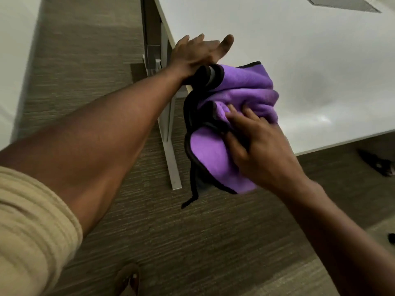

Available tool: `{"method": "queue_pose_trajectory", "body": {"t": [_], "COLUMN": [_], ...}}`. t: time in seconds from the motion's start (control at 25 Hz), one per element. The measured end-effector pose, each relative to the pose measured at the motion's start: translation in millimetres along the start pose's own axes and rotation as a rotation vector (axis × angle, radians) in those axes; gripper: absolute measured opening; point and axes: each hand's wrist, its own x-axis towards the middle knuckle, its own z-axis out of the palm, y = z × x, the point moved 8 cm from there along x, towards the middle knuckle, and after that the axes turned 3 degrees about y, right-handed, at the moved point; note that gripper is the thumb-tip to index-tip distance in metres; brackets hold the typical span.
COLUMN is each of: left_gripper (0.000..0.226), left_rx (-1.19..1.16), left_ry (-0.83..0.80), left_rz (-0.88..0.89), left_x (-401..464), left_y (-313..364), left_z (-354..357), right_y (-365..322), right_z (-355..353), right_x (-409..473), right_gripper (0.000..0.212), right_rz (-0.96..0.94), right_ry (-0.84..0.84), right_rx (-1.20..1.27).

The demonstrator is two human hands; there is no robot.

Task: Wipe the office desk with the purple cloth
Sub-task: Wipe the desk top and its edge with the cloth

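Note:
The purple cloth [239, 90], edged in black, hangs bunched at the near left corner of the white office desk [299, 60]. My left hand [196, 54] pins the cloth's top edge under its palm at the desk's left edge, with the fingers stretched out flat. My right hand [260, 146] grips the lower folds of the cloth in front of the desk corner, fingers curled into the fabric. Part of the cloth droops below the desk edge, and a black strip of its trim dangles toward the floor.
A metal desk leg [171, 146] runs down to the floor below the corner. A grey slot cover [342, 3] lies in the desk at the far right. Striped brown carpet [106, 60] covers the floor. A dark shoe [378, 163] sits under the desk at right.

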Motion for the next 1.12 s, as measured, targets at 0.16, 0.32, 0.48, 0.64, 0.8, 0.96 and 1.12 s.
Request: {"method": "queue_pose_trajectory", "body": {"t": [0.16,0.32,0.48,0.64,0.8,0.96,1.12], "left_gripper": [0.137,0.096,0.108,0.072,0.068,0.056,0.056], "left_rx": [0.227,0.361,0.331,0.406,0.479,0.461,0.508], "left_ry": [-0.121,-0.177,-0.192,-0.197,-0.196,-0.142,-0.123], "left_rz": [0.089,0.133,0.115,0.138,0.187,0.178,0.225], "left_x": [-6.8,-7.4,-7.7,-2.7,-9.8,-14.3,-19.0], "left_y": [6.0,3.7,6.2,4.0,7.2,10.3,18.9], "left_z": [1.7,5.7,6.7,4.5,8.6,3.5,1.2], "right_y": [-18.9,-32.8,-25.6,-36.1,-55.0,-48.0,-44.9], "right_z": [23.8,26.2,22.9,25.4,27.0,32.0,29.2], "right_x": [27.8,-22.5,13.9,39.0,-2.8,20.2,46.9], "right_gripper": [0.049,0.043,0.032,0.033,0.025,0.033,0.035], "right_rz": [0.076,-0.222,-0.373,-0.341,-0.592,-0.701,-0.649], "right_ry": [-0.08,-0.18,-0.287,-0.251,-0.289,-0.43,-0.352], "right_rx": [-0.083,-0.024,-0.058,-0.198,-0.162,-0.175,-0.219]}}
